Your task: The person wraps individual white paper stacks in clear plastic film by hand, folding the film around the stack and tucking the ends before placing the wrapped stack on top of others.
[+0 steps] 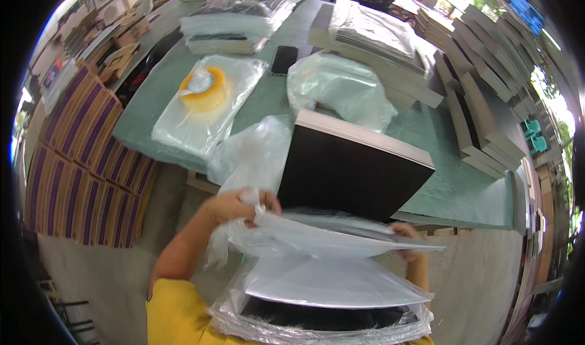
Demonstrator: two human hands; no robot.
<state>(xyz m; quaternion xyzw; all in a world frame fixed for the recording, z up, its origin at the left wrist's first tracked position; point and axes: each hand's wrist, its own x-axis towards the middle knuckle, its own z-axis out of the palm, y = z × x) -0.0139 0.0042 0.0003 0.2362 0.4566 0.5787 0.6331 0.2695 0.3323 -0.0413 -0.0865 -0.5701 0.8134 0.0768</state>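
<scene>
A thick black book with pale page edges stands tilted against the front edge of the green table. My left hand grips the bunched mouth of a clear plastic bag at the book's lower left. My right hand holds the bag's other side at the book's lower right, mostly hidden behind the plastic. The bag's opening sits at the book's bottom edge. Below it, on my lap, lies a stack of bagged black books.
On the table lie a roll of yellow tape on a pile of clear bags, a black phone, crumpled plastic and stacks of books. Purple-striped cartons stand at left.
</scene>
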